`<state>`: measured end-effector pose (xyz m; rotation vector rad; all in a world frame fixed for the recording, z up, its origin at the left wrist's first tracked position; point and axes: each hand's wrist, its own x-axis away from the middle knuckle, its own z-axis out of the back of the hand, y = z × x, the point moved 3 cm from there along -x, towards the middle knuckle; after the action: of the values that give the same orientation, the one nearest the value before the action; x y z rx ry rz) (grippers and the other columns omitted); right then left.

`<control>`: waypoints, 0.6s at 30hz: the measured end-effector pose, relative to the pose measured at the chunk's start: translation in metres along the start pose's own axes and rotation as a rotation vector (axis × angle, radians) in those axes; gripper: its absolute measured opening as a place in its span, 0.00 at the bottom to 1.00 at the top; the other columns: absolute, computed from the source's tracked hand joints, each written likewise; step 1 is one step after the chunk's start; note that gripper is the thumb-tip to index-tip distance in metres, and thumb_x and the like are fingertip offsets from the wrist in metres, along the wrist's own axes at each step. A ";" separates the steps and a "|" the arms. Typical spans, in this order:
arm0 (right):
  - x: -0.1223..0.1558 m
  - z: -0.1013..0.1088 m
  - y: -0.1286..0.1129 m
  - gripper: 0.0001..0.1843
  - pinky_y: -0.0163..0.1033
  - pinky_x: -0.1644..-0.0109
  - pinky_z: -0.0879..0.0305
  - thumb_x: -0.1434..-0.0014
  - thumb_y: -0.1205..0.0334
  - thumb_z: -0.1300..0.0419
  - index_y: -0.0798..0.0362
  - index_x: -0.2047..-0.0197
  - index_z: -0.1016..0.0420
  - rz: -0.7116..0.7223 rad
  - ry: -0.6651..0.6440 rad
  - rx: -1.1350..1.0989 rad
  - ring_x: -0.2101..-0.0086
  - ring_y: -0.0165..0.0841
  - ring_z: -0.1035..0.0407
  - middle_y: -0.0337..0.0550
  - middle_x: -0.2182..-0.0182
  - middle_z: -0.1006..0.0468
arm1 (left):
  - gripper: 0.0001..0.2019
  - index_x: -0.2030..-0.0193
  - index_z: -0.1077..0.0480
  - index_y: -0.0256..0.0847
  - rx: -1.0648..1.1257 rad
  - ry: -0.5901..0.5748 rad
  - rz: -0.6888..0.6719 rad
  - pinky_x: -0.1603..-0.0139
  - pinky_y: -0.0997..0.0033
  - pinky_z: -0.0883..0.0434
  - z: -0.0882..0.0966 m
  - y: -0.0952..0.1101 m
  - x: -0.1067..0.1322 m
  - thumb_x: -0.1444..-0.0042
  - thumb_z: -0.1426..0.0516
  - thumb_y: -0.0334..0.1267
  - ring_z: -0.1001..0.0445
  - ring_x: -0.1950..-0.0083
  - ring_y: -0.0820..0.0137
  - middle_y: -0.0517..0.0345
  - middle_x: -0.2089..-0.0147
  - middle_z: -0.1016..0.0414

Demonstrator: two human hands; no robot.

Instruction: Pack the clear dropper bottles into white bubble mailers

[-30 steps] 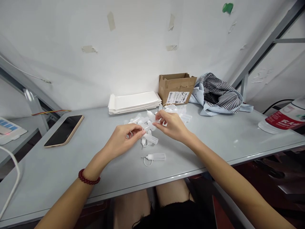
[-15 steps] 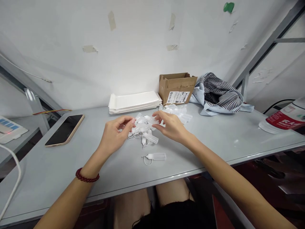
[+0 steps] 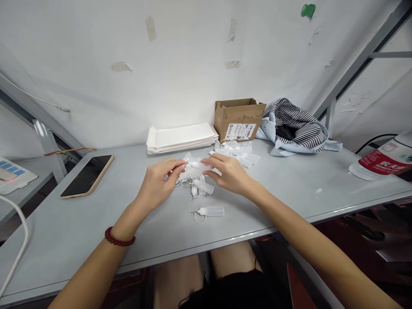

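Over a pile of small translucent needle-tip bottles (image 3: pixel 203 186), my two hands hold one needle-tip bottle (image 3: pixel 194 165) between them, lying sideways. The thumb and forefinger of my left hand (image 3: pixel 158 179) pinch its tip end; whether a tiny cap is between them is too small to tell. My right hand (image 3: pixel 231 172) has thumb and fingers closed round the bottle's body end. Closer to me, a single bottle (image 3: pixel 215 211) lies on the table, its thin needle pointing left and a loop strap hanging from its neck.
More bottles (image 3: pixel 246 156) lie behind my right hand. A stack of white trays or sleeves (image 3: pixel 182 136) and a cardboard box (image 3: pixel 236 120) stand against the wall, beside a striped cloth (image 3: pixel 296 126). A phone (image 3: pixel 88 175) lies left; a large red-labelled bottle (image 3: pixel 383 161) is at right.
My hands have shifted slightly, the right one a little to the left. The left thumb and forefinger now meet at the held bottle's tip. The lone bottle in front has stayed put.
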<state>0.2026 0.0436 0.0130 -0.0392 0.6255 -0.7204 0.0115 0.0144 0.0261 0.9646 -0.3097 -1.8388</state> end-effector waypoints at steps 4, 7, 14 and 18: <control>0.000 0.001 0.000 0.12 0.36 0.66 0.39 0.40 0.66 0.43 0.55 0.52 0.28 0.004 -0.007 0.003 0.66 0.33 0.31 0.48 0.63 0.24 | 0.13 0.60 0.24 0.41 -0.011 0.017 -0.001 0.67 0.72 0.31 0.001 0.000 0.000 0.39 0.49 0.42 0.29 0.68 0.71 0.56 0.64 0.22; 0.000 0.001 0.001 0.12 0.36 0.66 0.40 0.40 0.66 0.44 0.56 0.53 0.28 0.001 -0.016 0.004 0.66 0.33 0.31 0.48 0.63 0.24 | 0.12 0.60 0.24 0.41 -0.009 0.023 -0.008 0.68 0.72 0.31 0.001 -0.001 0.000 0.39 0.49 0.41 0.30 0.69 0.71 0.56 0.65 0.22; 0.000 0.001 0.000 0.12 0.36 0.67 0.40 0.40 0.65 0.44 0.56 0.52 0.27 0.009 -0.024 0.010 0.67 0.33 0.32 0.48 0.63 0.24 | 0.12 0.59 0.24 0.39 -0.002 0.041 -0.046 0.68 0.72 0.31 0.001 0.000 0.001 0.39 0.47 0.40 0.29 0.68 0.71 0.55 0.64 0.22; 0.001 0.001 -0.001 0.12 0.36 0.67 0.41 0.38 0.64 0.45 0.56 0.53 0.27 0.030 -0.023 0.005 0.66 0.34 0.32 0.48 0.64 0.25 | 0.12 0.60 0.24 0.41 -0.019 0.031 -0.044 0.67 0.72 0.30 0.001 0.001 0.001 0.39 0.48 0.40 0.28 0.67 0.70 0.55 0.63 0.21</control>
<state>0.2031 0.0422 0.0141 -0.0339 0.6011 -0.6913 0.0108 0.0125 0.0269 0.9926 -0.2533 -1.8618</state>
